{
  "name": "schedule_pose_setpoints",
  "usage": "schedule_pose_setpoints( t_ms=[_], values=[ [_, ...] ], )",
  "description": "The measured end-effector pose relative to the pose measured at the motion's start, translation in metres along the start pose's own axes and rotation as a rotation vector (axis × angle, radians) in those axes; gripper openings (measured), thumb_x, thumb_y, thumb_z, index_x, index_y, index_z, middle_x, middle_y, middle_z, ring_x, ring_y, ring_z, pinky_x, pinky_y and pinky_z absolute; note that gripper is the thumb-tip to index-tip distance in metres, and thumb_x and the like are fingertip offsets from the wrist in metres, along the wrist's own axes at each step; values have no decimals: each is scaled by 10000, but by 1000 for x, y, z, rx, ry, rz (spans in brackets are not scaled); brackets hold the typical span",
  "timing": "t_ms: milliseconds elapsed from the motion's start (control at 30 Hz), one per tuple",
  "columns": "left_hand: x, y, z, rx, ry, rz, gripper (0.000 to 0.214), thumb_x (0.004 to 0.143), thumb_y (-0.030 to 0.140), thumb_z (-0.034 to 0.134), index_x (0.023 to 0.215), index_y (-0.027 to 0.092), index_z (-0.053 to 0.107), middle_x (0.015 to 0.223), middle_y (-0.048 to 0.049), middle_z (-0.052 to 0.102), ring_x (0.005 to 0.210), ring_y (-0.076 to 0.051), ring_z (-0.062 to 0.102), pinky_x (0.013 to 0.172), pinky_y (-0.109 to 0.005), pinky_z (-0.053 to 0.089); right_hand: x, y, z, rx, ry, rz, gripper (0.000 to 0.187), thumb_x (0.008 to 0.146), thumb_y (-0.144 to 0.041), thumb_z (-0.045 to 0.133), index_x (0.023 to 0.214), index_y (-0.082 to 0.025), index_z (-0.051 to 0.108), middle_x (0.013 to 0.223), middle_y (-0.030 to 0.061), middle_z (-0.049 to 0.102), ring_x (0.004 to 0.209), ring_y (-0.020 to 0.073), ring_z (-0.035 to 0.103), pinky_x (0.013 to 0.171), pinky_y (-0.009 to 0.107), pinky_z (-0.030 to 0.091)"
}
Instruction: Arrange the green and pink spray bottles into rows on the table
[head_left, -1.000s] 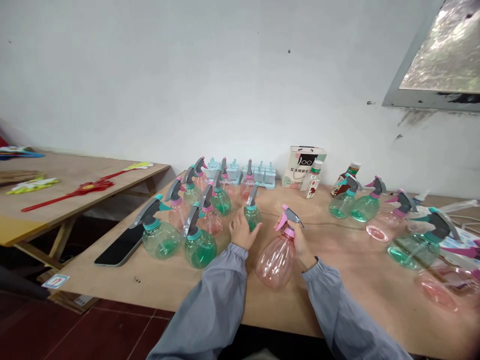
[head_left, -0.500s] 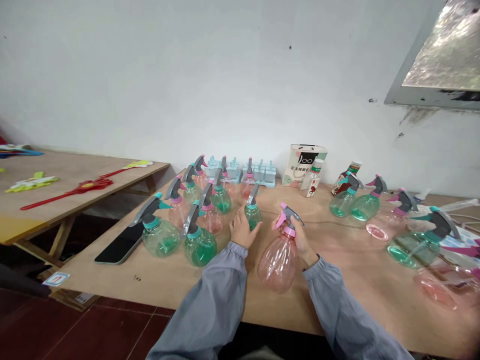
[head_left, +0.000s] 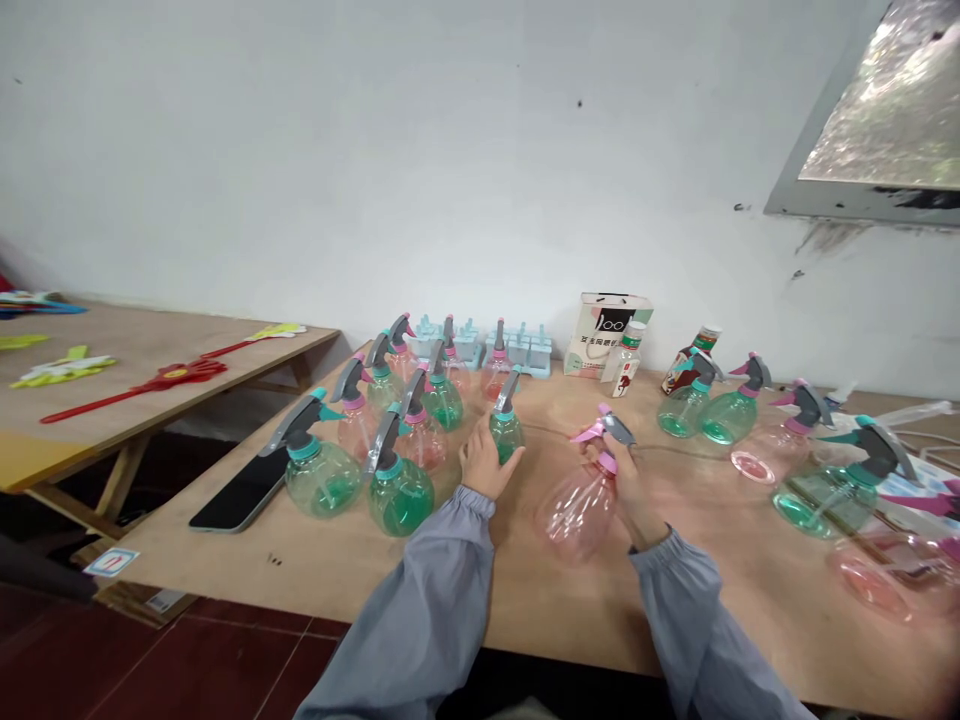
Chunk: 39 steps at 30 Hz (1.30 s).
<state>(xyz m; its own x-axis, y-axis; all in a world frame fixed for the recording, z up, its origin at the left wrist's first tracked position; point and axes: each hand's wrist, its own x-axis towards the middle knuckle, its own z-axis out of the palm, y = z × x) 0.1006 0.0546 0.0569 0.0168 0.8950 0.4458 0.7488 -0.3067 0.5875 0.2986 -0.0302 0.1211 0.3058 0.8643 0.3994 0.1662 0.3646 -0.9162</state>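
Observation:
My right hand (head_left: 621, 475) is closed round the neck of a clear pink spray bottle (head_left: 577, 510) with a grey and pink trigger head. That bottle leans, its head to the right and its round base to the left. A green spray bottle (head_left: 507, 432) stands upright in front of my left hand (head_left: 486, 460), whose fingers wrap its left side while the thumb lies across its lower front. Left of that hand, several pink and green bottles stand in a group, among them a green spray bottle (head_left: 401, 495) at the front.
A phone (head_left: 241, 492) lies at the table's left. More spray bottles (head_left: 825, 495) stand or lie on the right. Pale blue moulds (head_left: 529, 350), a box (head_left: 592, 340) and small bottles (head_left: 626, 362) line the wall. Another table (head_left: 150, 350) holds red hand clappers (head_left: 176, 375).
My right hand has moved the pink spray bottle to the right and tilted it, turning its nozzle further left. My left hand stays at the green bottle.

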Motion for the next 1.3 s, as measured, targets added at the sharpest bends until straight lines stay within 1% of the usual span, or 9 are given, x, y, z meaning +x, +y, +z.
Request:
schedule_pose_setpoints(
  t_ms=[100,267,433,567,733,800,967,1100,1300],
  values=[
    [1,-2,2,-2,0,9,874,848,539,623,1541,124,290,1537,-246,445,1443,-356,431,1110,-523,408,3,2,-47,32,106,60,531,751,-684,684,1048,-245,719,990,130,779,923,316,738,709,433,605],
    [1,-4,4,3,13,26,877,848,545,621,1544,123,295,1542,-239,445,1436,-362,440,1101,-531,424,4,9,-137,-233,451,1,447,705,-587,781,979,-234,763,955,71,784,976,300,730,828,442,601],
    [2,-4,5,8,26,33,883,841,546,631,1544,128,297,1533,-232,459,1433,-362,445,1087,-537,445,6,26,-187,-467,595,-117,493,702,-637,745,927,-198,756,892,51,756,891,269,709,805,402,573],
    [2,-6,6,5,40,38,871,838,545,641,1537,141,315,1525,-231,468,1428,-361,451,1077,-528,457,-5,53,-198,-609,445,-206,598,725,-731,678,1005,-203,710,1004,90,724,960,288,680,894,451,531],
    [2,-6,6,-6,33,34,873,837,541,639,1535,134,310,1527,-237,460,1427,-363,452,1083,-521,449,-24,88,-199,-928,628,-190,1145,565,-971,544,1322,-112,511,1229,224,570,1164,412,530,1003,614,417],
    [2,-6,6,-17,23,27,880,834,546,638,1535,133,305,1535,-237,451,1430,-364,447,1092,-523,439,-20,95,-199,-955,627,-147,1244,579,-973,521,1439,-86,381,1307,247,500,1220,424,477,1019,617,396],
    [2,-5,4,-41,3,31,873,836,534,631,1532,124,301,1548,-237,437,1438,-360,435,1108,-523,420,13,100,-205,-903,558,-181,1118,652,-906,563,1396,-87,407,1287,248,509,1224,416,476,1048,596,371],
    [0,1,0,-47,4,20,864,829,504,643,1526,119,308,1535,-240,454,1422,-357,455,1106,-525,419,37,107,-206,-843,607,-189,1069,668,-880,591,1358,-79,434,1243,308,538,1212,457,502,1034,576,371],
    [-6,11,-3,-27,-12,16,855,819,458,669,1520,121,315,1518,-232,480,1413,-334,469,1114,-497,408,48,113,-205,-799,669,-243,967,672,-789,682,1338,-134,434,1354,357,466,1341,497,403,1102,590,296]
  ],
)
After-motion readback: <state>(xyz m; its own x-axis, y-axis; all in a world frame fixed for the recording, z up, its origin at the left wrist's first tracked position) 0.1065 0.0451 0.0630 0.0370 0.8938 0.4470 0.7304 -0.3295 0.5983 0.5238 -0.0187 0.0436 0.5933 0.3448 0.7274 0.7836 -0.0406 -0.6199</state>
